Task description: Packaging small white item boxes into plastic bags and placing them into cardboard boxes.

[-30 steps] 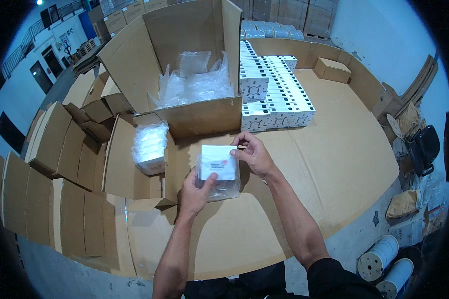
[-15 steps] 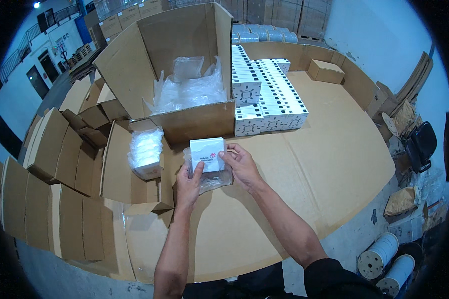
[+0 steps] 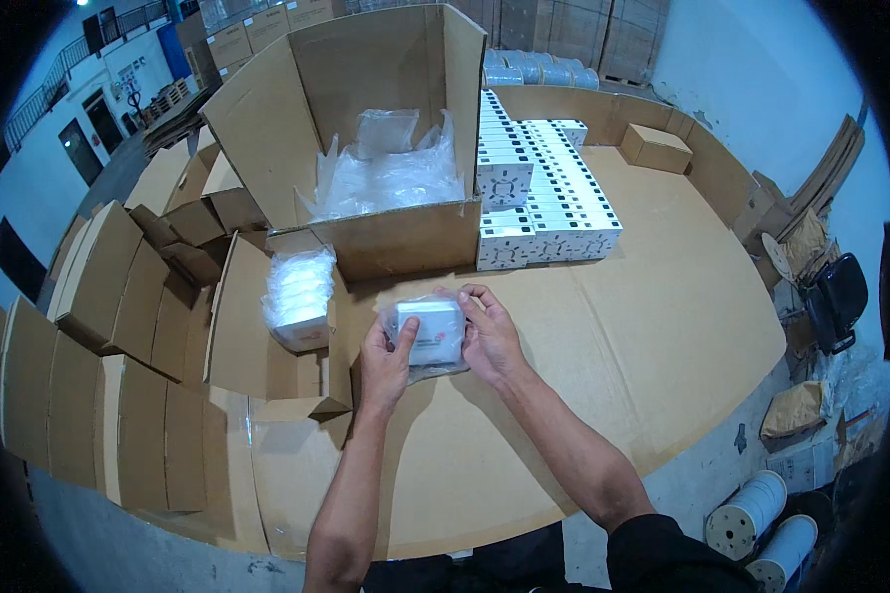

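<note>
Between my two hands is a flat, square white box with a small red mark, sitting inside a clear plastic bag. My left hand grips the bagged box at its left side, thumb across the front. At the upper right corner my right hand pinches the bag's edge. Just left of them, a small open carton holds a row of bagged white boxes. Behind my hands a large open carton contains a pile of clear plastic bags.
Stacked white units with black square openings stand right of the large carton. Several brown cartons crowd the left side. A small closed carton sits at the far right of the cardboard-covered table. White spools lie on the floor.
The white box has gone down into the plastic bag; before, it stuck out above it. My right hand has shifted from the box's face to the bag's upper right edge.
</note>
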The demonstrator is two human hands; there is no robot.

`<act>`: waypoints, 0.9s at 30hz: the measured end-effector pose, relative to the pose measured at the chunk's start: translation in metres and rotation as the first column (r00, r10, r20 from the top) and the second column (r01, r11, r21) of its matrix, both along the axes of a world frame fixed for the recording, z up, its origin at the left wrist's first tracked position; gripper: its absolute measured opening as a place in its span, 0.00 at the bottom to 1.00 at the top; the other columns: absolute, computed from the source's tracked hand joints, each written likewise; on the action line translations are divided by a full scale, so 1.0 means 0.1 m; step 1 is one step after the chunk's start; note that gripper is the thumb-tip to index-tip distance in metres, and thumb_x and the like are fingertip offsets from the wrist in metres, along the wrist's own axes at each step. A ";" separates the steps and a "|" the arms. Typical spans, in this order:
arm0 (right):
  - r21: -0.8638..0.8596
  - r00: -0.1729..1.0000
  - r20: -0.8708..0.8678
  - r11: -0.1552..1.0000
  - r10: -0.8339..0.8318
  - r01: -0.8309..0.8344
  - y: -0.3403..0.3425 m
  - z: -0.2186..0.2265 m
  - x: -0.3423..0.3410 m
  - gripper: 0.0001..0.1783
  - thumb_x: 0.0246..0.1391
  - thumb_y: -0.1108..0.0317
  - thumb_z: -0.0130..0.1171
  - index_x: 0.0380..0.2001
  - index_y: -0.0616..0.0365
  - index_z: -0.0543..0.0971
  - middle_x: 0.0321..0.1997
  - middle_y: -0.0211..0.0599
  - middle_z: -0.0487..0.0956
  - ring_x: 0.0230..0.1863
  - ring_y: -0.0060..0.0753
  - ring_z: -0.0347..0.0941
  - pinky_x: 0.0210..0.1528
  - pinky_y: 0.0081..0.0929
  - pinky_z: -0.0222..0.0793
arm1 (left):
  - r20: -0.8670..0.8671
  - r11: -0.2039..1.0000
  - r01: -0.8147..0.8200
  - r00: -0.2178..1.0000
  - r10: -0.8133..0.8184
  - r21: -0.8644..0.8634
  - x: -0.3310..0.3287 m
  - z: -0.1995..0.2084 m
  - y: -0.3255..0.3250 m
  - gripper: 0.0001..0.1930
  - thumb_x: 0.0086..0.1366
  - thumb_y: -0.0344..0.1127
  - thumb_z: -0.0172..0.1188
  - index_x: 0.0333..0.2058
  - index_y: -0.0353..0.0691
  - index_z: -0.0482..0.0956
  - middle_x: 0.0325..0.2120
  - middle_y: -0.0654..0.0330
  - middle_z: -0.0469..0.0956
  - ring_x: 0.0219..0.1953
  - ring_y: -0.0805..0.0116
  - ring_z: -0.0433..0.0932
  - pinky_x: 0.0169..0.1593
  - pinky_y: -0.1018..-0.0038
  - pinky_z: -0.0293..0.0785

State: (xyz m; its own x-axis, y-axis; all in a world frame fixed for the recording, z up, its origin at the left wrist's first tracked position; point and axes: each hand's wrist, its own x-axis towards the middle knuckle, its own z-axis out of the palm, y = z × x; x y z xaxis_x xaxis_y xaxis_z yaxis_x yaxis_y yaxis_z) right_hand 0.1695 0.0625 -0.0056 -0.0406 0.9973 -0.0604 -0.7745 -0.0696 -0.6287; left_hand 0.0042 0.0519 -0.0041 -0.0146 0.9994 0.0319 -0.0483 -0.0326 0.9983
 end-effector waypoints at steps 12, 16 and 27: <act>0.166 0.997 0.059 0.985 0.046 -0.056 -0.02 0.18 0.09 0.06 0.66 0.67 0.58 0.42 0.54 0.74 0.59 0.48 0.77 0.58 0.35 0.74 0.62 0.36 0.70 | 0.061 0.981 -0.014 0.998 0.002 0.195 -0.05 0.09 0.00 0.22 0.78 0.48 0.47 0.54 0.36 0.80 0.48 0.60 0.81 0.51 0.71 0.75 0.58 0.73 0.68; 0.255 0.995 0.098 0.966 0.023 -0.048 -0.04 0.25 0.11 0.04 0.66 0.67 0.59 0.40 0.53 0.75 0.61 0.49 0.76 0.63 0.35 0.70 0.67 0.37 0.64 | 0.129 0.977 -0.016 0.992 -0.011 0.210 -0.04 0.12 -0.03 0.23 0.77 0.49 0.48 0.55 0.36 0.80 0.51 0.59 0.80 0.54 0.71 0.74 0.61 0.72 0.67; 0.251 0.963 0.269 0.963 0.031 -0.101 -0.09 0.32 0.10 0.25 0.56 0.68 0.70 0.54 0.54 0.72 0.61 0.47 0.75 0.65 0.34 0.68 0.64 0.36 0.68 | 0.397 0.979 0.041 0.910 -0.119 0.200 0.01 0.11 0.03 0.28 0.69 0.43 0.63 0.62 0.38 0.68 0.53 0.57 0.77 0.53 0.70 0.75 0.58 0.71 0.70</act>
State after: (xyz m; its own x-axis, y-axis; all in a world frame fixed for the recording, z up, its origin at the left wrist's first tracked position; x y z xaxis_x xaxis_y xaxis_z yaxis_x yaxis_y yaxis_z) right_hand 0.1794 0.0530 0.0262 -0.1251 0.9751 0.1831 -0.5803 0.0778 -0.8107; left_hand 0.0055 0.0546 0.0073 0.0143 0.9748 0.2224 -0.4571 -0.1915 0.8686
